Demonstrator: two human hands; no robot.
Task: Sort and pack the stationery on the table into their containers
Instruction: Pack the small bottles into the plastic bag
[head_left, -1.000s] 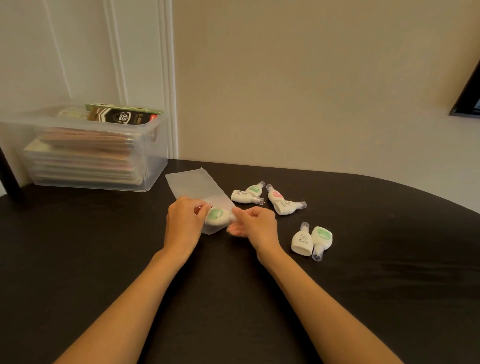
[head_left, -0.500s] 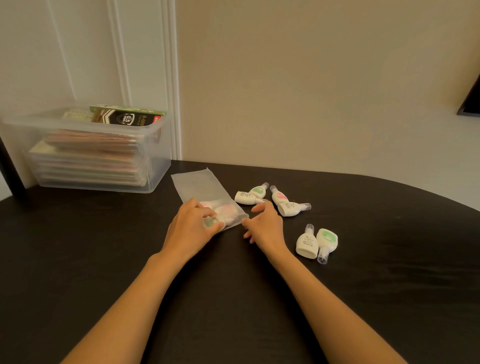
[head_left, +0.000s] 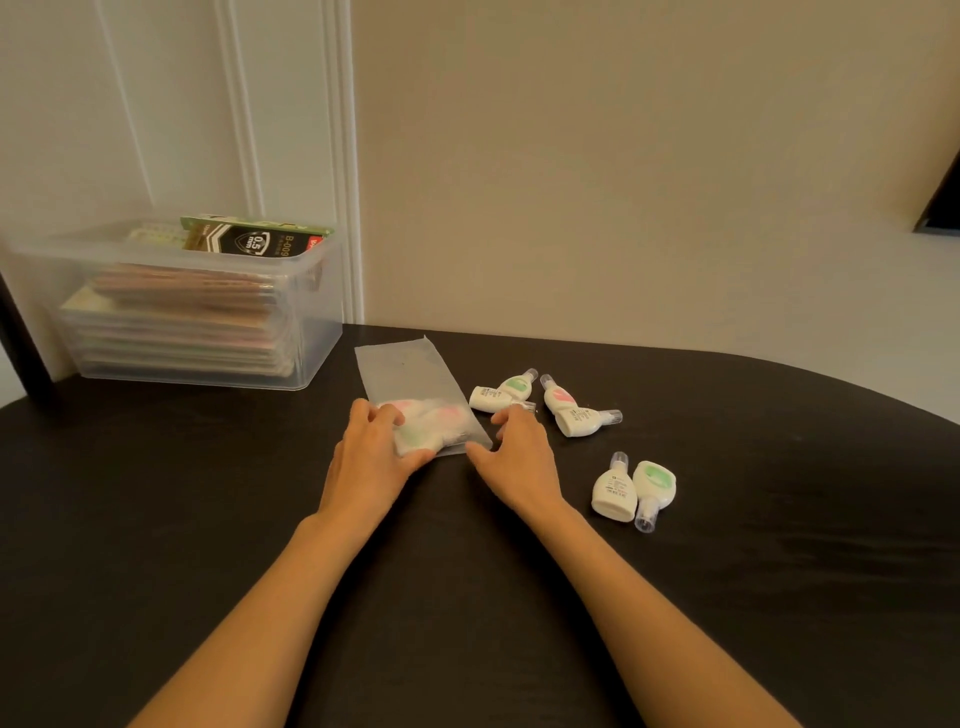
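While the left hand (head_left: 371, 457) lies over the near end of the frosted bag (head_left: 410, 379), its fingers (head_left: 384, 415) curled down onto the lumpy filled part and its thumb against the near edge so that it grips the bag, the right hand (head_left: 519, 457) rests just beside the bag's near right corner, relaxed and spread, holding nothing. The bag lies flat near the middle of the dark worktop (head_left: 779, 519). Its long axis runs away from the person, leaning left at the far end. White pieces with pink and green patches show through its near end. Six loose correction tapes lie to its right in three pairs. In the nearest pair, the white tape (head_left: 614, 493) points its clear tip away from the person, and the green-labelled tape (head_left: 653, 480) touching it points its tip toward the person. At the far left stands a clear bin (head_left: 306, 332) of stacked packets
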